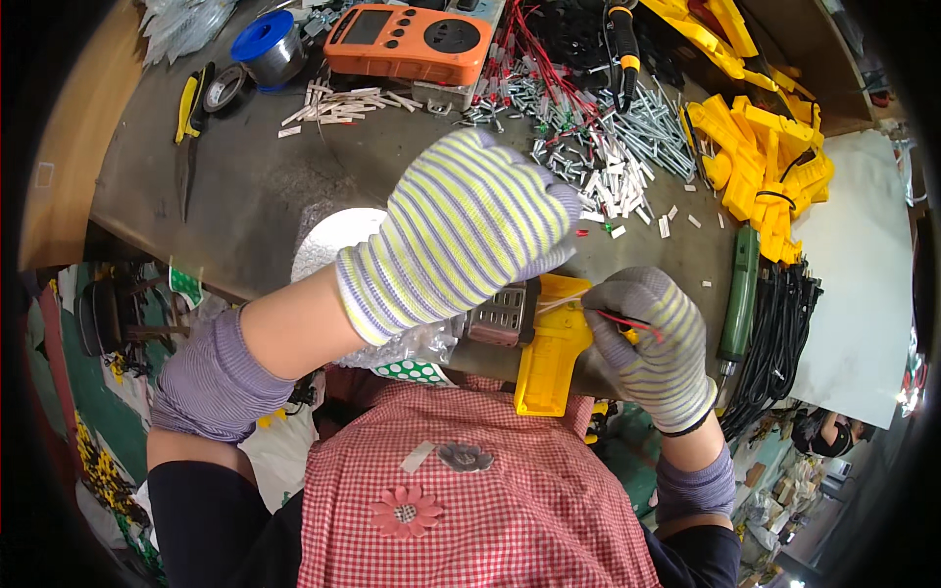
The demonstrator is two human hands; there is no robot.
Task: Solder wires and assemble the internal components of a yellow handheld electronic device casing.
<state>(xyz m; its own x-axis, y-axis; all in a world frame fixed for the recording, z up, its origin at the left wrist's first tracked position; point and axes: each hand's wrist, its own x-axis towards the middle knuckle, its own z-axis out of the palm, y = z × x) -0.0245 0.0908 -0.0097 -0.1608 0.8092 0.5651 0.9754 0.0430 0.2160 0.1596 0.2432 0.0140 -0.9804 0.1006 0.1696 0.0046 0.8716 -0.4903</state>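
Both of my hands wear striped knit gloves. My left hand (475, 220) is raised over the middle of the bench, its back toward me and its fingers curled in. Whatever those fingers hold, if anything, is hidden beneath them. On the right, my right hand (652, 338) pinches thin wires, with red and black ends (627, 321) showing at the fingers. Pale leads run from it to a yellow plastic tool housing (547, 367) at the bench's front edge. Against the housing sits a dark slotted metal part (502, 316), partly under my left hand.
An orange meter (407, 44) stands at the back, beside a solder spool (270, 49) and yellow-handled pliers (189, 122). Screws (652, 127) and white sleeves (618, 181) lie heaped behind my hands. Yellow housings (769, 162), a green screwdriver (742, 294) and black cables (779, 338) fill the right.
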